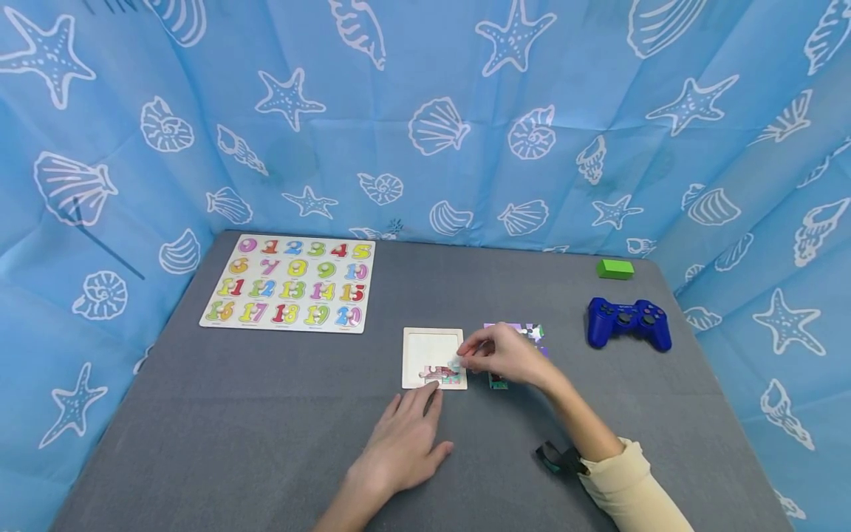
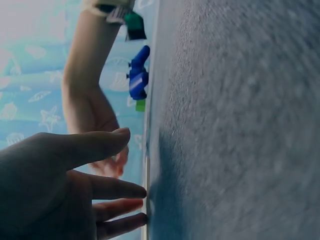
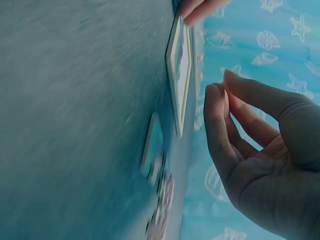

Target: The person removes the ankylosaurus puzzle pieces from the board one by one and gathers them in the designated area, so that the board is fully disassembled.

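A small square wooden puzzle tray point(image 1: 432, 347) lies mid-table, with a few joined jigsaw pieces point(image 1: 440, 374) along its near side. My left hand point(image 1: 402, 443) rests its outstretched fingertips on the tray's near edge. In the left wrist view its fingers point(image 2: 120, 189) are straight and spread. My right hand point(image 1: 504, 355) is over the tray's right side, thumb and fingertips pinched together at a pale bluish puzzle piece point(image 1: 455, 363). From the right wrist, the pinching hand point(image 3: 260, 150) appears raised off the table, and its fingers hide what lies between the tips.
Loose puzzle pieces point(image 1: 534, 332) lie right of the tray, partly under my right hand. A number board point(image 1: 266, 290) sits at the back left. On the right are a blue game controller point(image 1: 628, 323) and a green block point(image 1: 614, 269). A patterned blue curtain point(image 1: 425, 177) surrounds the table.
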A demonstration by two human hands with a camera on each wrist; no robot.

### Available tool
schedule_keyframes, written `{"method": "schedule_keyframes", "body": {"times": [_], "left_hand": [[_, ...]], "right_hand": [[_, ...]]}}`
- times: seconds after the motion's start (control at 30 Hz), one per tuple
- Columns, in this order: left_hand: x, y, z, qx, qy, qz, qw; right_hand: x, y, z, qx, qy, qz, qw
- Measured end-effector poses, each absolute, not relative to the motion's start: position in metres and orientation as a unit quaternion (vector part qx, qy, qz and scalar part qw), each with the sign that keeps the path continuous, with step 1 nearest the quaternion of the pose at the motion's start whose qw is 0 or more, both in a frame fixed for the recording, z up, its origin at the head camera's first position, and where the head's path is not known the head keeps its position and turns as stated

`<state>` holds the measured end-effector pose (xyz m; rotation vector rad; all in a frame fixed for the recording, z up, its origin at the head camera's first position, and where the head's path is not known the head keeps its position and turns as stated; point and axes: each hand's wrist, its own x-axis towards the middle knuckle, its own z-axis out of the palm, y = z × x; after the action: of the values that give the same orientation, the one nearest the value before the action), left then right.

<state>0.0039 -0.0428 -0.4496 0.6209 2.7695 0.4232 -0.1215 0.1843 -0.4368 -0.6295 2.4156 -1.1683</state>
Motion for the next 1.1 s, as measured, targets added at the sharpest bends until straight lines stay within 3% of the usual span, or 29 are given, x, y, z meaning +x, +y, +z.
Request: {"method": "schedule_keyframes", "body": {"times": [0.4, 1.1], "left_hand": [[0.005, -0.024, -0.453, 0.231, 0.95, 0.134, 0.163], [0.002, -0.02, -0.454, 0.226, 0.947, 0.144, 0.178]], "right_hand": [[-0.14, 0.144, -0.447, -0.292, 0.821, -0.411, 0.266], [-0.142, 0.134, -0.449, -0.278, 0.832, -0.383, 0.289]]}}
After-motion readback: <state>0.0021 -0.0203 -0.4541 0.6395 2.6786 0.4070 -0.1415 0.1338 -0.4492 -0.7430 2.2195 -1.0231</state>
